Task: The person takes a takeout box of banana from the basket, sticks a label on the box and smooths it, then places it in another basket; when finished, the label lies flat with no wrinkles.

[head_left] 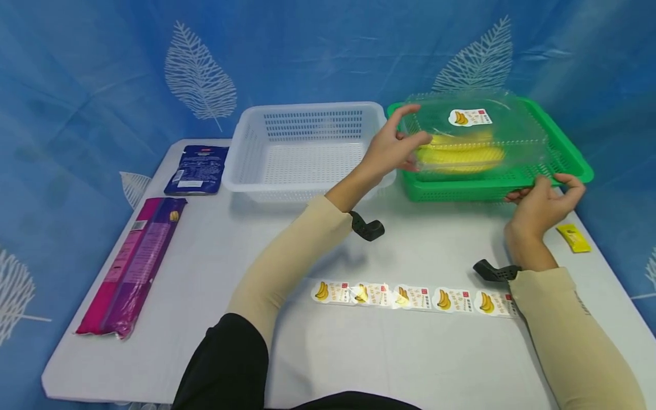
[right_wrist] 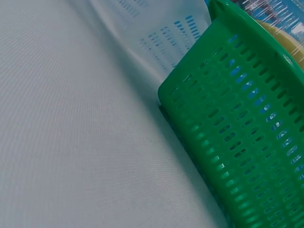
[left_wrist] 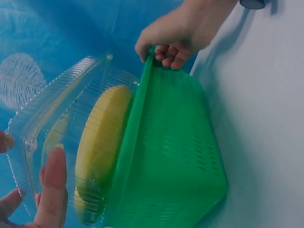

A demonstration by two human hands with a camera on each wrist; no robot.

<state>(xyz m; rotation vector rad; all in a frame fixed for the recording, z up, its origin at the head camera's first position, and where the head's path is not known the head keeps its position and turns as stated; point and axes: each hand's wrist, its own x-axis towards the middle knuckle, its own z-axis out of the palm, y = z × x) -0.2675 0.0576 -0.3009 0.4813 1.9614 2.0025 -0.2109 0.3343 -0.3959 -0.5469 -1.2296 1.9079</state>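
Observation:
My left hand (head_left: 394,142) grips the left end of a clear plastic clamshell box (head_left: 525,134). Yellow bananas (head_left: 461,158) lie inside, and a banana-print sticker (head_left: 470,117) is on the lid. The box is tilted over the green basket (head_left: 456,192), overlapping its opening. At the basket's front right, my right hand (head_left: 545,208) holds the rim. In the left wrist view, the right hand's thumb is over the rim and its curled fingers (left_wrist: 175,56) are against the outer wall. The right wrist view shows the basket's slotted side (right_wrist: 237,123) but no hand.
A white basket (head_left: 307,191) stands left of the green one. A strip of banana stickers (head_left: 405,296) lies in front. At the left are a dark blue pouch (head_left: 197,171) and a pink-purple packet (head_left: 135,267); a small yellow packet (head_left: 574,238) is at the right edge.

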